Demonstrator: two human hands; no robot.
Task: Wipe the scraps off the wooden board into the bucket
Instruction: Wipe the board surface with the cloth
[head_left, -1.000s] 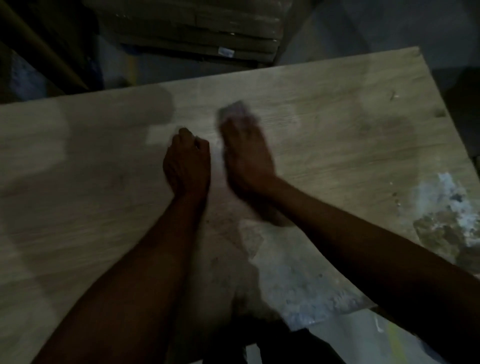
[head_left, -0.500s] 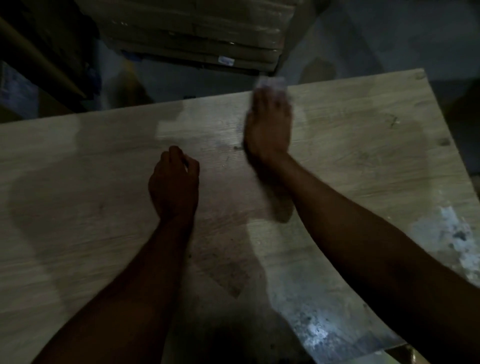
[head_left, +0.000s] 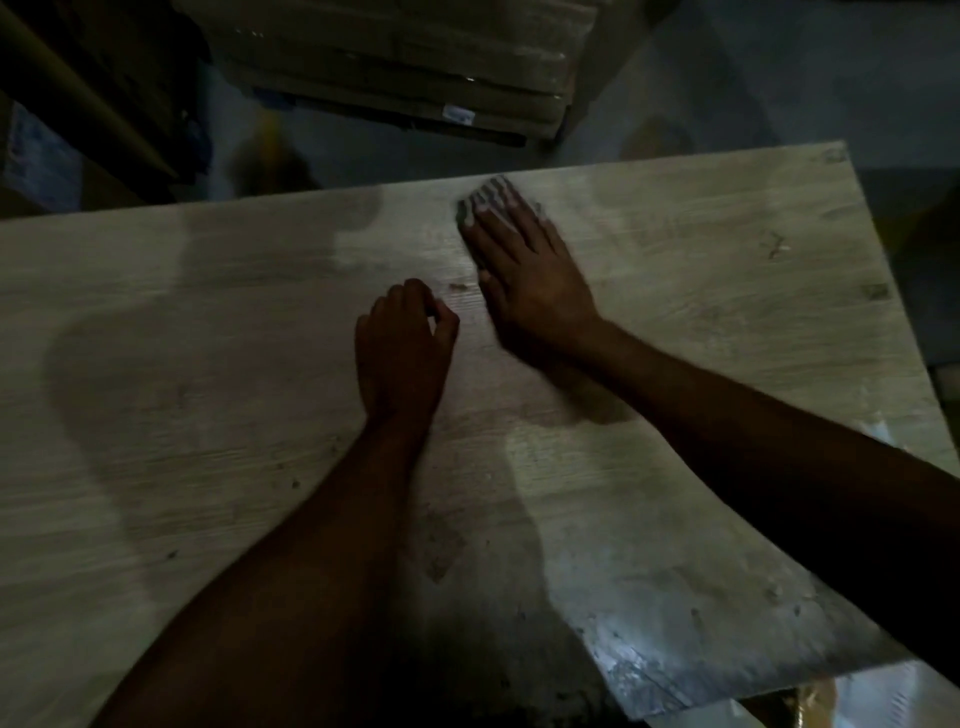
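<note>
The pale wooden board (head_left: 701, 322) fills most of the head view under dim light. My right hand (head_left: 530, 280) lies flat on it near the far edge, fingers pressing down a small grey-white rag (head_left: 485, 200) that sticks out past the fingertips. Just beside it, on the near left, my left hand (head_left: 402, 348) rests on the board with its fingers curled in and nothing visible inside. Small dark specks (head_left: 296, 483) dot the board, and whitish dusty residue (head_left: 639, 660) covers its near right corner. I cannot make out a bucket.
Beyond the board's far edge stands a stack of flat cardboard packs (head_left: 415, 67) on a dark floor. A yellowish object (head_left: 810, 701) shows below the board's near right corner. The board's right edge (head_left: 893, 312) drops to the floor.
My right hand swept the rag from the board's middle out to the far edge and has come back slightly from it. My left hand has stayed curled in about the same place.
</note>
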